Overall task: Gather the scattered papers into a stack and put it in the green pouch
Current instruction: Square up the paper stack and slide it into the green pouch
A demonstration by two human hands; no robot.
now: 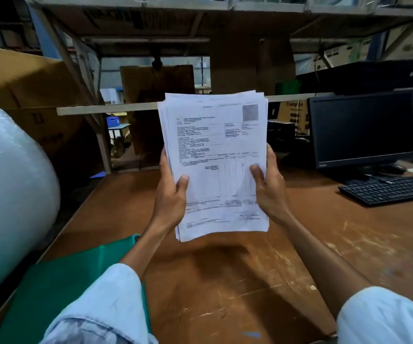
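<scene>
Both your left hand and right hand clench the paper stack above the bench, but its uneven-looking edges may snag entering the green pouch left of it.

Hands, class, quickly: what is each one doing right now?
Left hand: closed on the paper stack, left edge.
Right hand: closed on the same stack, right edge.
</scene>
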